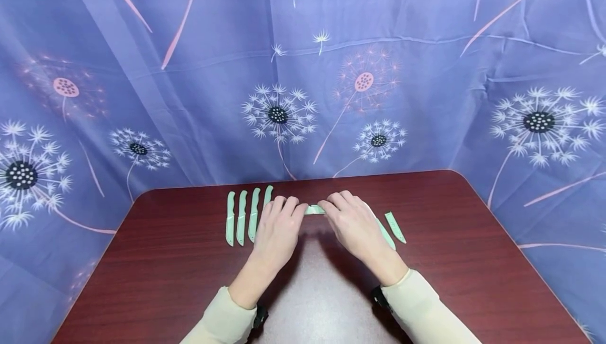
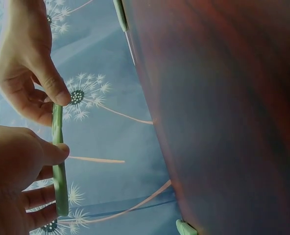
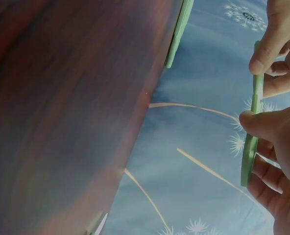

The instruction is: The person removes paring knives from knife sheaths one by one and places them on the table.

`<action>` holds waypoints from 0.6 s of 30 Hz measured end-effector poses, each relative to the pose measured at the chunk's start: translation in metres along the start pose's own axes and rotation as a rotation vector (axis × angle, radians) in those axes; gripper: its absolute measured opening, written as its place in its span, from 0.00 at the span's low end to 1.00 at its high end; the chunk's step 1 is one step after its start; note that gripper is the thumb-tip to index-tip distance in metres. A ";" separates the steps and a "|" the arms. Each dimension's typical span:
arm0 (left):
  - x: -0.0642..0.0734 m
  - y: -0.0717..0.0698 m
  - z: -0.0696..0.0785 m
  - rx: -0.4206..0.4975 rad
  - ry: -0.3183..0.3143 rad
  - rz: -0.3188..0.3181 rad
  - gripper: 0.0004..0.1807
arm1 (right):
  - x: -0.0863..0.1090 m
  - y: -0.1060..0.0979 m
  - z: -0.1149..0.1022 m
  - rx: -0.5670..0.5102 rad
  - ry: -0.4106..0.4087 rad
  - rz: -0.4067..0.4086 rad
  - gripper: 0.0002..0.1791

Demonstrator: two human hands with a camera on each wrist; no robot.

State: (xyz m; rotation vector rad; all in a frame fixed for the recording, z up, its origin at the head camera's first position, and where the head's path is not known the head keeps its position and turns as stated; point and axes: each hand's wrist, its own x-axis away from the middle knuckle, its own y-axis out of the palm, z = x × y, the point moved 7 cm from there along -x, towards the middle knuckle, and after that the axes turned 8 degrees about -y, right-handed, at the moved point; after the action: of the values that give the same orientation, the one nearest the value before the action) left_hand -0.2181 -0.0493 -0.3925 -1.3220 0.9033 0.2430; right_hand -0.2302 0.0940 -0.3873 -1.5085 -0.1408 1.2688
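Note:
My left hand and right hand hold a slim light green knife crosswise between them, above the far part of the table. Each hand pinches one end with thumb and fingers. In the left wrist view the left hand grips the lower length of the knife, and the right hand pinches its upper end. From the right wrist the right hand is nearest, thumb across the knife. A short shiny stretch shows between the hands; the fingers cover much of the rest.
Left of the hands, several green sheathed knives lie in a row, the last partly behind the left hand. At right lie a loose green sheath and a green piece partly behind the right hand. A patterned blue curtain borders the reddish-brown table.

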 end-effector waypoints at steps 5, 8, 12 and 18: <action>0.000 0.000 -0.001 0.009 0.003 0.005 0.12 | 0.001 0.001 0.002 -0.015 -0.006 -0.020 0.14; 0.000 0.000 -0.001 0.014 -0.001 0.013 0.12 | 0.001 0.000 0.004 -0.032 0.000 -0.015 0.15; 0.000 -0.001 -0.002 0.014 -0.010 0.020 0.13 | 0.002 -0.002 0.006 -0.043 0.009 -0.002 0.14; 0.000 -0.001 -0.001 0.006 -0.019 0.012 0.14 | 0.001 -0.003 0.006 -0.058 0.016 -0.011 0.12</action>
State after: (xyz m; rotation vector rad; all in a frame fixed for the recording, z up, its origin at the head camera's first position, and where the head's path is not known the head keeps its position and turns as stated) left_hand -0.2178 -0.0506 -0.3923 -1.3075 0.8956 0.2612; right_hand -0.2330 0.1001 -0.3850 -1.5655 -0.1762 1.2527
